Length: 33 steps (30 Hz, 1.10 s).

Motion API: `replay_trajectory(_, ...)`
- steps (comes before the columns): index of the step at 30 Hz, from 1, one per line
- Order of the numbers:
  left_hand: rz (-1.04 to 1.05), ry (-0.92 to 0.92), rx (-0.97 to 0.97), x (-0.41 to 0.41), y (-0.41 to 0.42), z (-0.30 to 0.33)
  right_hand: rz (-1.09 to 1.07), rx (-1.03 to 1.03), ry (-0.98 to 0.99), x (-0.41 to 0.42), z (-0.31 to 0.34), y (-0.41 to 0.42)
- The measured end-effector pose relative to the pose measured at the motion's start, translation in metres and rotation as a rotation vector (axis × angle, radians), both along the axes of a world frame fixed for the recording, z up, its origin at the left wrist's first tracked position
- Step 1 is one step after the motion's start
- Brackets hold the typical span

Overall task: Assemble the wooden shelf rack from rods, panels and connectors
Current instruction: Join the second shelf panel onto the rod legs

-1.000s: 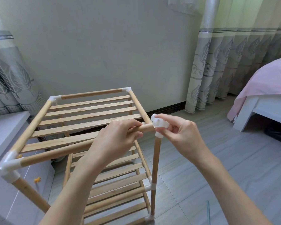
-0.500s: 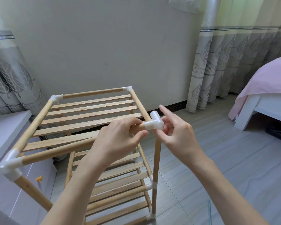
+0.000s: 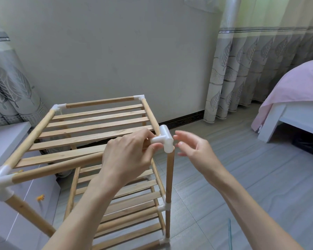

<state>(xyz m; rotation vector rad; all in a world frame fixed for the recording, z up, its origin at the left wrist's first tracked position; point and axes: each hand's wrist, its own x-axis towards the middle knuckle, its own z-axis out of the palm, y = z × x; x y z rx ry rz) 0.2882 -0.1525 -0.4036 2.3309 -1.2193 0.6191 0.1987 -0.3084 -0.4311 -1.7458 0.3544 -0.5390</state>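
Head view: the left hand [image 3: 128, 156] curls around the front rod [image 3: 61, 166] of the wooden shelf rack [image 3: 98, 123], thumb and fingertips clamped at the rod's end where the white connector [image 3: 163, 139] sits. The connector lies just right of that hand, above the upright rod [image 3: 169, 186]. The right hand [image 3: 193, 148] hovers just right of the connector, fingers apart and loosely bent, holding nothing.
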Motion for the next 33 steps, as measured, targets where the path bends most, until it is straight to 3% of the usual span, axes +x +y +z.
replay_trajectory(3, -0.007, 0.029, 0.005, 0.003, 0.004, 0.003, 0.174, 0.068, 0.118, -0.002, -0.007, 0.006)
replay_trajectory(9, -0.051, 0.107, 0.13, 0.002, 0.031, 0.011, 0.324, 0.216, 0.099, -0.01, -0.014, 0.013)
replay_trajectory(13, -0.127, 0.281, 0.179, 0.005, 0.061, 0.019, 0.398, 0.243, 0.079, -0.011, -0.02, 0.036)
replay_trajectory(17, -0.198, 0.479, 0.19, 0.013, 0.095, 0.02, 0.414, 0.159, 0.05, -0.007, -0.032, 0.069)
replay_trajectory(20, -0.129, 0.531, 0.196, 0.01, 0.114, 0.012, 0.407, 0.097, 0.023, -0.004, -0.036, 0.092)
replay_trajectory(25, 0.008, 0.396, -0.052, -0.014, 0.121, 0.0, 0.44, 0.092, 0.013, 0.004, -0.038, 0.115)
replay_trajectory(28, 0.049, 0.265, -0.08, -0.013, 0.129, -0.013, 0.453, 0.037, 0.012, 0.006, -0.047, 0.13)
replay_trajectory(33, 0.001, 0.239, -0.162, -0.011, 0.139, -0.02, 0.661, -0.129, 0.129, 0.012, -0.059, 0.139)
